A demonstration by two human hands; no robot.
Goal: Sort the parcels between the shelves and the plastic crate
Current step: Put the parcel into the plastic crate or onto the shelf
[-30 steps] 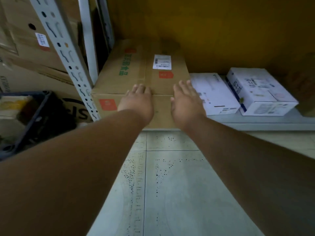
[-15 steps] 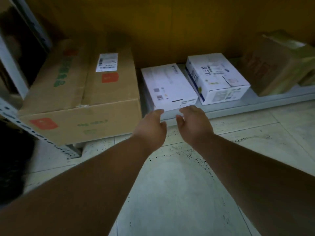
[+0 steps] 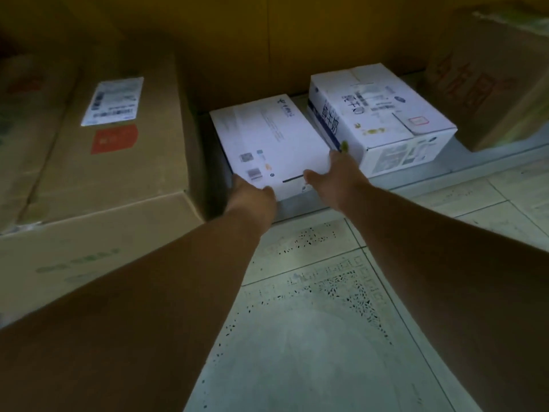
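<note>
White flat parcel (image 3: pixel 269 142) lies lengthwise into shelf (image 3: pixel 463 165), hands (image 3: pixel 297 185) gripping.

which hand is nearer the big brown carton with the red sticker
Left. The left hand grips the flat white box's near left corner, beside the brown carton; the right hand holds its far side.

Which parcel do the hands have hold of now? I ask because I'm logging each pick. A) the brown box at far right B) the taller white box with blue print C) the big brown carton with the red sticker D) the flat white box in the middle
D: the left hand and right hand grip the near corners of the flat white box.
</note>
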